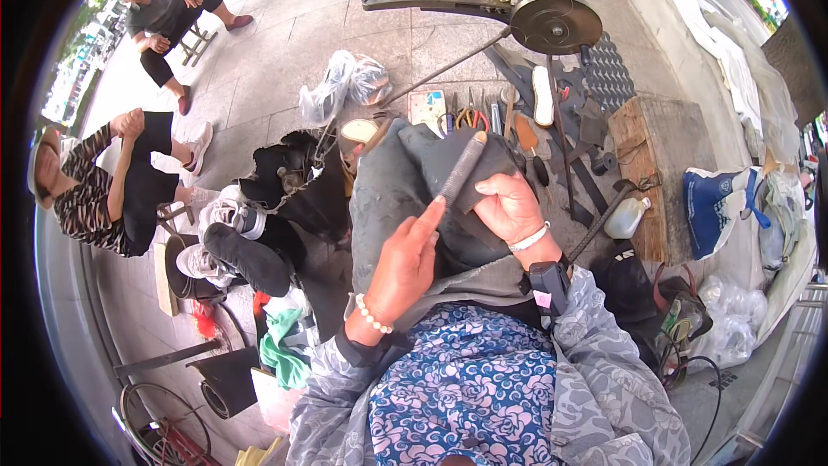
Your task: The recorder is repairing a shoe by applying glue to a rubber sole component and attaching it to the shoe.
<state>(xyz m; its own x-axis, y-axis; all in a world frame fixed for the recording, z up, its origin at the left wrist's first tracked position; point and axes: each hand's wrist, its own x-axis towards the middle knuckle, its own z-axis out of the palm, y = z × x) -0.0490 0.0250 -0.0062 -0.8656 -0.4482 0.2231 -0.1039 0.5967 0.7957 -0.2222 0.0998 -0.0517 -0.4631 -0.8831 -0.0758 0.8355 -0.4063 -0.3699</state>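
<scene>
My left hand [404,263] is closed round a long grey rasp [461,171], its index finger stretched along the tool. The rasp points up and away, lying across a dark, flat piece of rubber or leather [492,162]. My right hand [511,207] pinches the near edge of that piece, thumb on top. Both hands are over my lap, which a worn dark grey cloth [379,207] covers. The rasp's handle end is hidden in my left hand.
Pliers, scissors and other hand tools [470,116] lie ahead on the paving. A hand-cranked machine [509,9] stands beyond them. At right are a wooden box [660,177] and a blue bag [716,207]; at left, sneakers [228,216] and two seated people [99,181].
</scene>
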